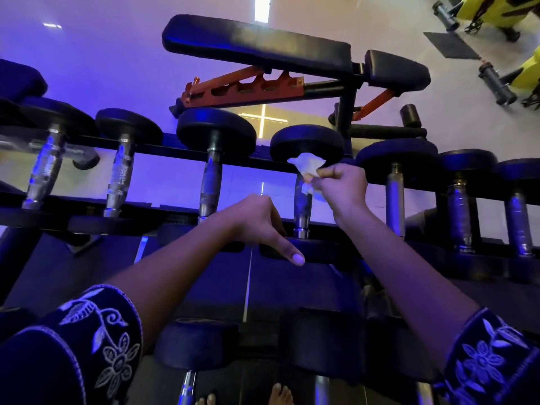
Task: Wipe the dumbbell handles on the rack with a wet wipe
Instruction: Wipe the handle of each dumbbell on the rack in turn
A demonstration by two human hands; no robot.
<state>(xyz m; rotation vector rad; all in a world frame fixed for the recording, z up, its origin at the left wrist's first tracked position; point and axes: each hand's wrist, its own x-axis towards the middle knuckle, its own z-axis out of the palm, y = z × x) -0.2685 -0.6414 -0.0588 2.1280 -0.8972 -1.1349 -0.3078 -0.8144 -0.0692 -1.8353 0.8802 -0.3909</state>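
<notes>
A row of black dumbbells with chrome handles lies across the top rails of the rack [163,149]. My right hand [342,185] pinches a white wet wipe [306,165] against the upper part of one dumbbell's handle [302,209], just under its far head. My left hand [260,220] rests on the near head of that same dumbbell [321,251], thumb pointing down over its edge; the fingers are hidden behind the hand. Other handles stand to the left [210,182] and to the right [395,197].
Beyond the rack stands an adjustable bench [257,42] with an orange frame. Yellow machines [523,74] are at the far right. More dumbbells [195,343] lie on a lower tier near my bare feet [280,394].
</notes>
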